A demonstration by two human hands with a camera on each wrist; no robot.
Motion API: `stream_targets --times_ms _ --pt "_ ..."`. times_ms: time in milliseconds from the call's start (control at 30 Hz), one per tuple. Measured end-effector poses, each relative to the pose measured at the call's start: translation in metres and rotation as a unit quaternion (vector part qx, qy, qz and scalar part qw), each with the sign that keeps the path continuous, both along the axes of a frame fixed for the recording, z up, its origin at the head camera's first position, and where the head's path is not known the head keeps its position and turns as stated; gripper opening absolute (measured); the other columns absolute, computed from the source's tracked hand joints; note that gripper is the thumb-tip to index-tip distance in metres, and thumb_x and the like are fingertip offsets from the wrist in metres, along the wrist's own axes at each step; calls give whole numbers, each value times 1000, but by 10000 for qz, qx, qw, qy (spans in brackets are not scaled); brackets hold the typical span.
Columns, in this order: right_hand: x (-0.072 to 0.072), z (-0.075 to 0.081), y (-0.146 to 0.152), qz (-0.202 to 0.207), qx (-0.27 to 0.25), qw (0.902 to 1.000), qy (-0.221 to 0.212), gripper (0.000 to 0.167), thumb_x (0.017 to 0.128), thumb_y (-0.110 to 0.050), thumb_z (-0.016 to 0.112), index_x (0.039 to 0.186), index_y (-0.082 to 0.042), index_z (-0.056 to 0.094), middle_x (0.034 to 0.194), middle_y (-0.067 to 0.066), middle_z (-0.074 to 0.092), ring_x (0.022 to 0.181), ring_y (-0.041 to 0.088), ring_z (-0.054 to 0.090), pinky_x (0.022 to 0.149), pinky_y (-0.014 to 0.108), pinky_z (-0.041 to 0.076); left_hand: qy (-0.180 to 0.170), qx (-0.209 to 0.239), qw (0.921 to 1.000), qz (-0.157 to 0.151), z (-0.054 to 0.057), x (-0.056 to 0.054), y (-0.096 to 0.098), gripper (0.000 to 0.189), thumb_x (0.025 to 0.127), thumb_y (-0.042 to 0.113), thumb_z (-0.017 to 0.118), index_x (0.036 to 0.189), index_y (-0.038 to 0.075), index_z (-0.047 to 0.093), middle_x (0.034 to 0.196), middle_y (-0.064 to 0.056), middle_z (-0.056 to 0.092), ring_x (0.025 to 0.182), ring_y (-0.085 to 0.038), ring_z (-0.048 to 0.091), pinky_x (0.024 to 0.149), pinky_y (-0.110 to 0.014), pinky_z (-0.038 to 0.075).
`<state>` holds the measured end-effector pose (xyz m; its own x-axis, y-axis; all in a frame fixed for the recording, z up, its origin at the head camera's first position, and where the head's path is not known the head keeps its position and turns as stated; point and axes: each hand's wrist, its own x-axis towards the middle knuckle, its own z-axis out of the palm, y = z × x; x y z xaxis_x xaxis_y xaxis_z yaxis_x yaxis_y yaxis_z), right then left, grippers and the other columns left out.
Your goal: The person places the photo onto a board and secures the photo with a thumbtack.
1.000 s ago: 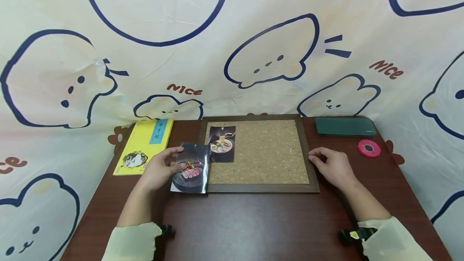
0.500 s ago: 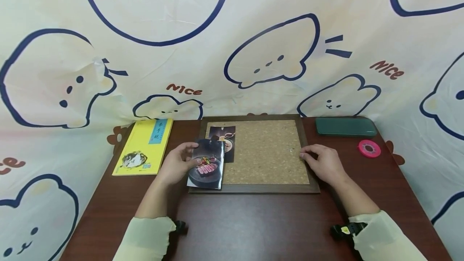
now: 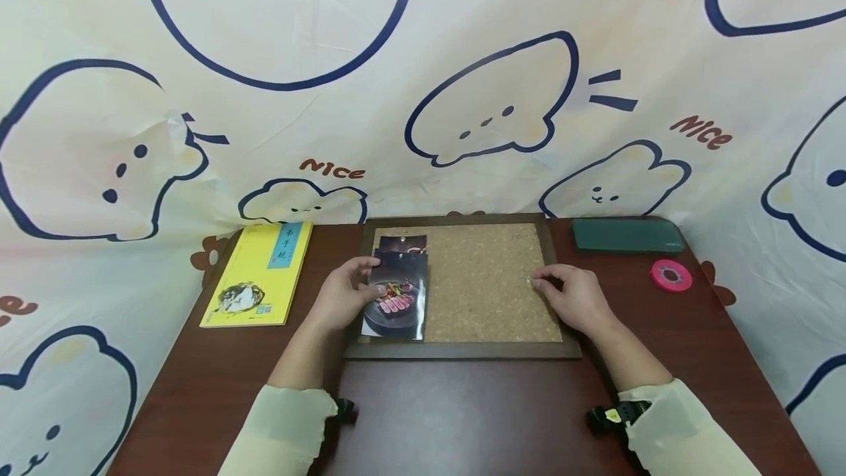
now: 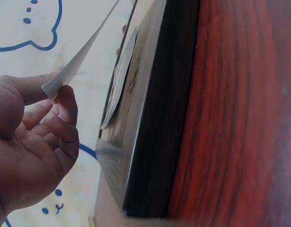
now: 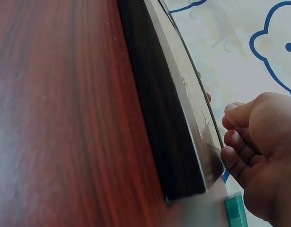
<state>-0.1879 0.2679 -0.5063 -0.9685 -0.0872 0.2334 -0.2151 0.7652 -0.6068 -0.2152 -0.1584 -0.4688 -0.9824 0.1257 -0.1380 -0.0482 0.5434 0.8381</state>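
Thumb and fingers of my left hand (image 3: 344,296) pinch the left edge of a photo (image 3: 399,307) of sliced meat on a dark plate. In the left wrist view this photo (image 4: 81,59) stands tilted, raised over the corkboard (image 3: 485,278). A second dark photo (image 3: 403,242), with a small pin at its top, lies on the board's upper left, mostly hidden behind the held one. My right hand (image 3: 575,300) hovers over the board's right side, fingers loosely bent, tips near small clear pins (image 5: 205,120). Nothing shows between those fingers.
A yellow book (image 3: 258,274) lies at the left of the dark wooden table (image 3: 429,417). A green case (image 3: 628,234) and a pink ring-shaped item (image 3: 671,275) lie at the right. A patterned cloth (image 3: 330,20) hangs behind the table.
The left hand has carried the photo rightward from the board's left edge to overlap the pinned photo. The right hand has moved left from the frame's right edge to over the cork.
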Motion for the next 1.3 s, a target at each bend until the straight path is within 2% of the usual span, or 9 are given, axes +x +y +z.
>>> stream_targets --times_ms 167,333,567,833,900,1067,1300 --pt "-6 2 -8 -23 -40 10000 -29 12 98 -15 73 106 -9 78 108 11 76 104 32 71 89 54 55 166 -29 9998 -89 -4 -5 9 48 93 12 78 137 18 63 125 -11 62 101 -27 62 82 -38 54" --pt "-9 3 -12 29 -47 10000 -65 13 99 -16 71 108 -10 78 108 10 77 105 32 71 89 53 56 239 188 9993 -209 -7 -10 21 46 92 7 77 135 16 65 118 -10 63 91 -24 59 74 -35 51" --pt "-11 4 -16 102 -133 9998 117 12 98 -12 71 106 -8 79 104 9 77 101 31 72 86 52 56 200 334 9985 -389 -9 -16 38 45 93 7 76 136 13 64 118 -11 62 84 -21 59 68 -33 51" --pt "-23 8 -22 169 -45 9998 50 12 99 -15 71 107 -10 79 102 6 78 91 23 70 78 45 55 290 257 9979 -515 -10 -25 49 47 91 6 76 137 11 64 120 -11 63 80 -21 59 70 -34 51" --pt "-25 10 -23 185 -28 9998 -23 12 99 -15 70 107 -10 78 101 6 77 87 21 68 75 43 54 297 202 9978 -548 -10 -28 53 48 91 7 76 137 12 64 120 -10 63 82 -21 59 72 -35 51" --pt "-33 12 -27 140 26 9998 -141 12 99 -15 70 106 -10 78 99 5 77 81 17 65 71 38 53 207 334 9974 -608 -9 -33 64 49 91 8 76 139 12 63 124 -11 62 100 -22 62 82 -37 53" --pt "-42 14 -35 259 -41 9996 -83 11 98 -15 70 105 -11 78 99 5 78 87 22 70 76 43 56 176 205 9975 -661 -7 -41 81 50 91 13 78 138 13 63 122 -9 63 93 -21 64 80 -39 54"
